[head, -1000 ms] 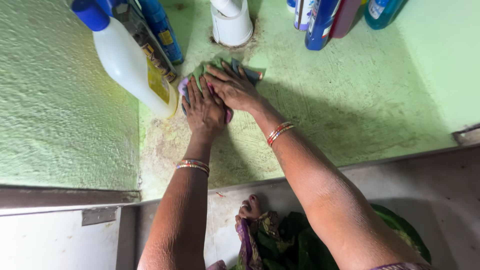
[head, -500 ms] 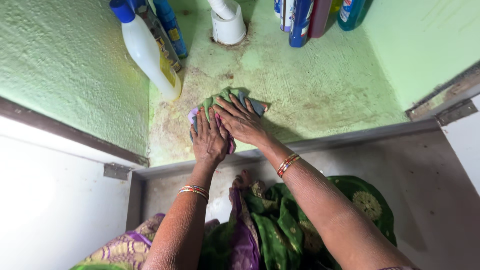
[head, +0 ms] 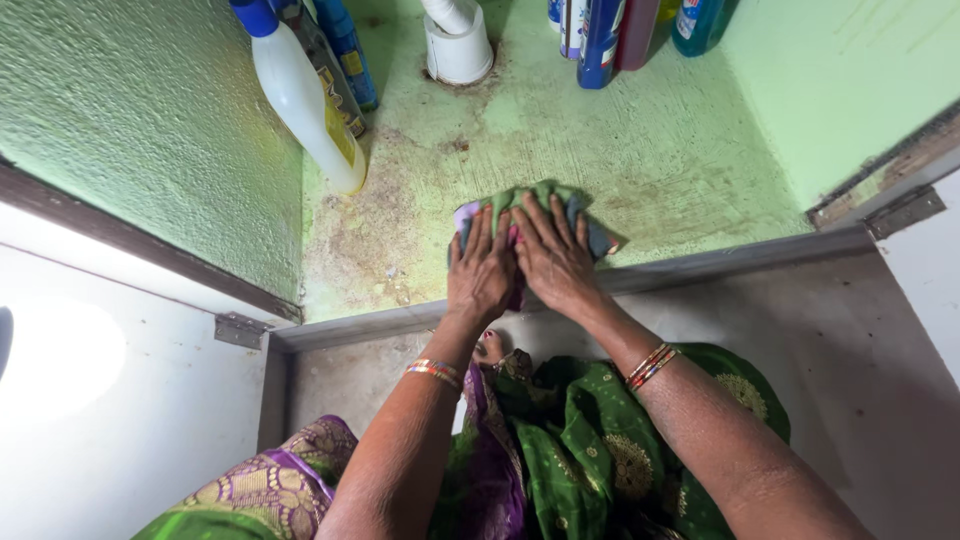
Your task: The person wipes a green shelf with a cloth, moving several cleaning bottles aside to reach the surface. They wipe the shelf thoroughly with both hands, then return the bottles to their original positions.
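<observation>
A crumpled green, pink and grey cloth lies on the stained green floor of an open cabinet, near its front edge. My left hand presses flat on the cloth's left part. My right hand presses flat beside it on the right part, fingers spread and pointing away from me. Both wrists wear coloured bangles.
A white bottle with a blue cap leans at the back left, a blue bottle behind it. A white pipe fitting stands at the back middle, several bottles at the back right. White cabinet doors stand open on both sides.
Both hands have dragged the cloth from the back of the cabinet floor toward the front edge, then to the right. The camera view has pulled back.
</observation>
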